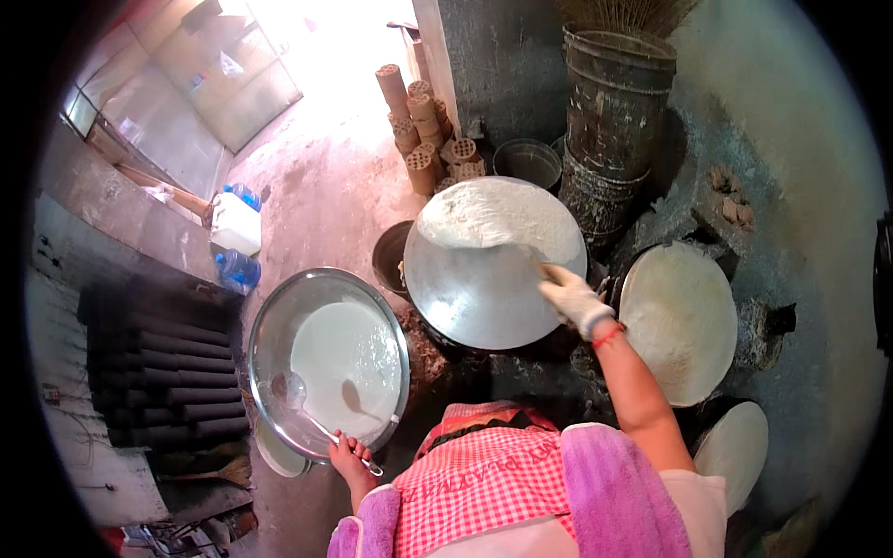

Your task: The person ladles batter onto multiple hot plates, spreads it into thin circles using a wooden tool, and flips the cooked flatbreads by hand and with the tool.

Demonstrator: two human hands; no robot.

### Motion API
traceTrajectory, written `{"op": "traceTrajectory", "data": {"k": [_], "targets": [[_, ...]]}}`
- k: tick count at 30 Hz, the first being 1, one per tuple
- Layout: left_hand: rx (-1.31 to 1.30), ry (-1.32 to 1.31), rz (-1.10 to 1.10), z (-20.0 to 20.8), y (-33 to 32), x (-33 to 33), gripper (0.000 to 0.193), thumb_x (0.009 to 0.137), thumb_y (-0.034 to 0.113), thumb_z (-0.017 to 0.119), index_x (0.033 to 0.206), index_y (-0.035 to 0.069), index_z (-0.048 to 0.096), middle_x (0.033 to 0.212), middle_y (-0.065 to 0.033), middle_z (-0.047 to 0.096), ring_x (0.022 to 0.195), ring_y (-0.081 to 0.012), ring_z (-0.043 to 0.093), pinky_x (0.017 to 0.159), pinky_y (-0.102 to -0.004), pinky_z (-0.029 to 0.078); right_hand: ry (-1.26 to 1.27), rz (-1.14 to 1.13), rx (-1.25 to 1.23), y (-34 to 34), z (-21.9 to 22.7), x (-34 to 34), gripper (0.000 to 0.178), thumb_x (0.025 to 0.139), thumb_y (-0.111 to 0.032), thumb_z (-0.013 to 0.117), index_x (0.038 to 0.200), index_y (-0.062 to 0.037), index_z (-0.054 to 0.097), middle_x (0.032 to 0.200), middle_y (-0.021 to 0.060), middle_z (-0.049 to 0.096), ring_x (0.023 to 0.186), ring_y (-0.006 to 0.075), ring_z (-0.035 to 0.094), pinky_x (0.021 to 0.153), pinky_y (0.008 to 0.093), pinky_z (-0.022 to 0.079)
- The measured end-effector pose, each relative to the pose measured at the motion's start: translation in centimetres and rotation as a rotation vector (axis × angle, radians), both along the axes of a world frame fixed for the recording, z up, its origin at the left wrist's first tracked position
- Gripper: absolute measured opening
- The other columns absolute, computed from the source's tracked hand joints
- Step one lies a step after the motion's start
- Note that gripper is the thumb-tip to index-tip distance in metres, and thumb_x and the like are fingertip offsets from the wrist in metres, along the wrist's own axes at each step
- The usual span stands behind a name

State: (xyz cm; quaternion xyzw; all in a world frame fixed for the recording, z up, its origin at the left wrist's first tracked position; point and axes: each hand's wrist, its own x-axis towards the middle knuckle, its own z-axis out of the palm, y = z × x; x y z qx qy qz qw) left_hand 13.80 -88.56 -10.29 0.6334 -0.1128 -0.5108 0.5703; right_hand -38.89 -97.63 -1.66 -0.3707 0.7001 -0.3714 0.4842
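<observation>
My left hand (352,462) is closed round the handle of a metal ladle (321,428) at the near edge of a wide steel basin (268,325). The ladle's bowl rests over the basin's left inner wall, beside white batter (346,358). In a white glove, my right hand (574,299) grips a wooden-handled spreader (537,264) over a round metal griddle (474,302). A pale layer of batter (502,209) covers the griddle's far part, and the near part is bare and shiny. The spreader's blade is hard to make out against the batter's edge.
To the right are a second griddle with a pale round sheet (679,321) and another pale disc (735,456). Brown perforated briquettes (423,121), a dark bucket (527,163) and tall stained drums (619,93) stand behind. Dark stacked cylinders (177,372) and a water bottle (238,270) are left.
</observation>
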Motion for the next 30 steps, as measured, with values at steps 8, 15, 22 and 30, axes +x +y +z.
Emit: {"op": "traceTrajectory", "data": {"k": [8,15,22,30], "targets": [[0.019,0.088,0.077,1.0,-1.8,-0.5,0.010,0.105,0.022,0.050,0.114,0.016,0.049,0.069,0.0050,0.040,0.048,-0.0055,0.031,0.040,-0.0232,0.025,0.486,0.360,-0.221,2.3,0.1,-5.3,0.039,0.091,-0.007,0.056,0.129,-0.0057,0.065,0.128,0.0178,0.066,0.123,0.0307,0.060,0.108,0.0373,0.045],[0.073,0.134,-0.011,0.9,-3.8,0.8,0.013,0.104,0.018,0.051,0.116,0.015,0.050,0.071,0.0033,0.043,0.049,-0.0061,0.032,0.041,-0.0228,0.027,0.361,0.337,-0.128,-4.4,1.1,-2.6,0.045,0.086,0.003,0.051,0.129,0.0012,0.062,0.128,0.0180,0.067,0.118,0.0249,0.064,0.103,0.0298,0.047],[0.089,0.166,-0.078,0.9,-7.7,-1.2,0.018,0.104,0.016,0.049,0.122,0.014,0.049,0.072,0.0025,0.042,0.049,-0.0062,0.032,0.041,-0.0230,0.027,0.164,-0.014,-0.247,1.5,-1.5,-8.4,0.041,0.088,-0.005,0.064,0.128,0.0002,0.064,0.122,0.0145,0.070,0.116,0.0246,0.065,0.098,0.0349,0.053],[0.139,0.234,-0.075,0.7,-10.0,-1.3,0.021,0.104,0.018,0.050,0.123,0.012,0.048,0.072,0.0022,0.042,0.050,-0.0072,0.035,0.041,-0.0233,0.029,0.474,0.410,-0.189,0.5,0.6,-1.3,0.040,0.087,-0.001,0.065,0.127,-0.0025,0.065,0.125,0.0141,0.069,0.118,0.0216,0.064,0.103,0.0304,0.049]]}}
